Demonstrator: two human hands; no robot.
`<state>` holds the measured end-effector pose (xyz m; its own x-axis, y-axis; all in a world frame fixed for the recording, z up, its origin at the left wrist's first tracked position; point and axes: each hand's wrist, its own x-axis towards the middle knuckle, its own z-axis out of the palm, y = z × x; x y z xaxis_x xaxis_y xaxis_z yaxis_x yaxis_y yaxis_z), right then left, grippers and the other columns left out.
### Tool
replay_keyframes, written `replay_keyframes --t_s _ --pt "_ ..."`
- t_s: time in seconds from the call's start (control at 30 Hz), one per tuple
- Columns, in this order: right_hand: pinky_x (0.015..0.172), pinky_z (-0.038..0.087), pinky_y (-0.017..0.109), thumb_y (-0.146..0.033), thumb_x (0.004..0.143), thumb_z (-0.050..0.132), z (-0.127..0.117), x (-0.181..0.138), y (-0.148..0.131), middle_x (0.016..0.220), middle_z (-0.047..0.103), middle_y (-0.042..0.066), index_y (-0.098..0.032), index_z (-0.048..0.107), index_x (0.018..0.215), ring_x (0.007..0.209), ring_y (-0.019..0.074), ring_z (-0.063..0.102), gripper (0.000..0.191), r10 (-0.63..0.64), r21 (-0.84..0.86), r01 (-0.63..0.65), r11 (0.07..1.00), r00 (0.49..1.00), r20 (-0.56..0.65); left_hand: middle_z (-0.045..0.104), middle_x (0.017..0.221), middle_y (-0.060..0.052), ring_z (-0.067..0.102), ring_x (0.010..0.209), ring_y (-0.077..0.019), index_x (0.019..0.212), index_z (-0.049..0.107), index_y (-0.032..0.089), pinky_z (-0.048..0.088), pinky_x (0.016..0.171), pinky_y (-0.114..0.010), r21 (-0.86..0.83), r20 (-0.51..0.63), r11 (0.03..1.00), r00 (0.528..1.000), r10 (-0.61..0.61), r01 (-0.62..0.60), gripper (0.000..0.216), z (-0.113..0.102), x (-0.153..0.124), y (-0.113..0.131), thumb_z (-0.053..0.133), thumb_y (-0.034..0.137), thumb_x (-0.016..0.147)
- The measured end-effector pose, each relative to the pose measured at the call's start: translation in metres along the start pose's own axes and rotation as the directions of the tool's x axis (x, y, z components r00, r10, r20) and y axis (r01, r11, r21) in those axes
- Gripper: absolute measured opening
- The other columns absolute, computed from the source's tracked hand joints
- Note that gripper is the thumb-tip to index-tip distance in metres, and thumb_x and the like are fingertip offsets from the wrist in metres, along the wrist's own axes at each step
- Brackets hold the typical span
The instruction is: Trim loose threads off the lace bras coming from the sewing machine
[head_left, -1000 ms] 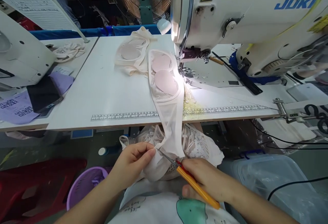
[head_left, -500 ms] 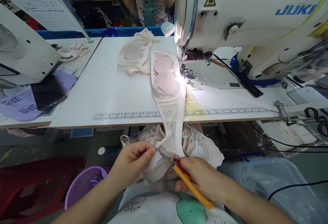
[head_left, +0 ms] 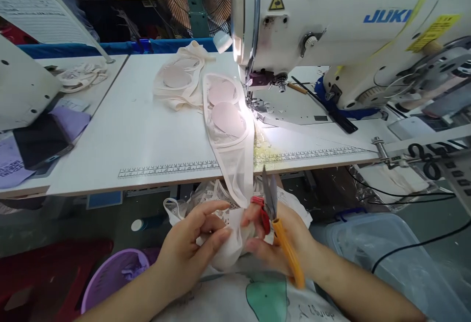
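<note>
My left hand (head_left: 191, 248) and my right hand (head_left: 279, 243) both pinch the pale fabric end of a cream bra (head_left: 228, 116) that hangs off the white table's front edge (head_left: 147, 174) into my lap. The right hand also holds orange-handled thread snips (head_left: 274, 219), blades pointing up and away from the cloth. The bra's padded cups lie on the table beside the needle of the white Juki sewing machine (head_left: 331, 22). Lace pieces (head_left: 290, 204) bunch under the hands.
A second bra (head_left: 176, 79) lies further back on the table. A purple basket (head_left: 114, 278) and red stool (head_left: 47, 273) stand at lower left, a clear plastic bin (head_left: 386, 258) at lower right. A fan and a person in a striped shirt are behind.
The snips have swung from lying against the fabric to pointing upward. My right hand moved in to grip the cloth beside the left. The view shifted slightly right.
</note>
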<state>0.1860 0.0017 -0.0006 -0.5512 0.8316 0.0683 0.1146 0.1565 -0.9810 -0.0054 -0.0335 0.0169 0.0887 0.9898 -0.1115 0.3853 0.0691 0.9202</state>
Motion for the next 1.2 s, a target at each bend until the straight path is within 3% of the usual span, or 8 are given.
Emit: replay_keyframes --t_s 0.2,0.43,0.57,0.73,0.8,0.87,1.0,1.2 --pt "0.047 0.037 0.019 -0.016 0.07 0.056 0.005 0.008 0.002 0.071 0.052 -0.003 -0.02 0.041 0.078 0.051 0.0074 0.043 0.018 0.033 0.103 -0.038 0.994 0.999 0.042 0.068 0.066 0.006 0.061 0.058 -0.0116 0.103 0.042 0.026 0.045 0.057 -0.021 -0.046 0.114 0.993 0.987 0.113 -0.109 0.022 0.016 0.004 0.005 0.049 0.021 0.083" --pt "0.057 0.041 0.028 -0.011 0.071 0.054 -0.033 -0.01 -0.002 0.072 0.049 -0.001 -0.023 0.044 0.082 0.066 0.016 0.051 0.019 -0.133 -0.279 0.085 0.957 0.978 -0.158 0.066 0.083 -0.001 0.06 0.074 -0.0175 0.093 0.056 0.024 0.042 0.066 -0.025 0.347 0.283 0.886 0.935 0.213 -0.307 0.015 -0.006 0.014 -0.015 0.044 0.021 0.084" --pt "0.059 0.042 0.031 -0.012 0.077 0.051 -0.058 -0.025 0.003 0.077 0.051 0.002 -0.025 0.043 0.087 0.072 0.0189 0.053 0.018 -0.133 -0.417 0.01 0.909 0.954 -0.267 0.065 0.08 -0.002 0.058 0.075 -0.0186 0.087 0.059 0.021 0.04 0.067 -0.025 0.49 0.344 0.808 0.924 0.166 -0.328 0.015 -0.025 0.019 -0.027 0.044 0.023 0.084" --pt "0.05 0.04 0.028 -0.017 0.075 0.055 -0.066 -0.024 0.008 0.074 0.054 0.002 -0.023 0.047 0.089 0.059 0.0171 0.051 0.017 -0.083 -0.622 -0.165 0.765 0.934 -0.349 0.064 0.077 -0.003 0.056 0.073 -0.019 0.084 0.059 0.018 0.038 0.067 -0.028 0.549 0.429 0.743 0.892 0.142 -0.383 0.021 -0.02 0.023 -0.018 0.04 0.024 0.087" --pt "0.049 0.04 0.026 -0.015 0.073 0.057 -0.056 -0.02 0.006 0.075 0.056 0.002 -0.022 0.049 0.102 0.058 0.0163 0.051 0.031 -0.03 -0.586 -0.198 0.786 0.934 -0.357 0.064 0.075 -0.003 0.056 0.072 -0.0196 0.083 0.059 0.018 0.038 0.068 -0.03 0.563 0.483 0.703 0.863 0.148 -0.435 0.022 -0.012 0.025 -0.01 0.038 0.022 0.087" --pt "0.05 0.042 0.025 -0.013 0.07 0.057 -0.041 -0.016 0.005 0.078 0.058 0.002 -0.022 0.048 0.109 0.06 0.0156 0.053 0.041 0.034 -0.486 -0.149 0.861 0.971 -0.238 0.063 0.073 -0.004 0.055 0.068 -0.0197 0.081 0.059 0.018 0.038 0.067 -0.032 0.573 0.518 0.668 0.841 0.154 -0.475 0.024 -0.004 0.027 -0.003 0.035 0.018 0.087" --pt "0.052 0.041 0.022 -0.011 0.064 0.057 -0.011 -0.007 0.012 0.073 0.057 -0.001 -0.021 0.05 0.081 0.06 0.0135 0.052 0.021 0.095 -0.317 -0.08 0.945 0.995 0.032 0.062 0.072 -0.001 0.056 0.065 -0.0179 0.081 0.056 0.019 0.04 0.069 -0.033 0.538 0.526 0.652 0.817 0.235 -0.534 0.023 0.007 0.031 0.005 0.035 0.014 0.087" --pt "0.043 0.032 0.017 -0.016 0.064 0.058 -0.008 -0.003 0.025 0.06 0.046 -0.005 -0.021 0.037 0.064 0.05 0.0083 0.039 0.021 0.131 -0.217 -0.137 0.967 0.99 -0.044 0.065 0.078 -0.003 0.059 0.07 -0.019 0.089 0.06 0.019 0.035 0.088 -0.042 0.566 0.6 0.53 0.756 0.261 -0.632 0.026 -0.015 0.031 -0.009 0.037 0.009 0.083"
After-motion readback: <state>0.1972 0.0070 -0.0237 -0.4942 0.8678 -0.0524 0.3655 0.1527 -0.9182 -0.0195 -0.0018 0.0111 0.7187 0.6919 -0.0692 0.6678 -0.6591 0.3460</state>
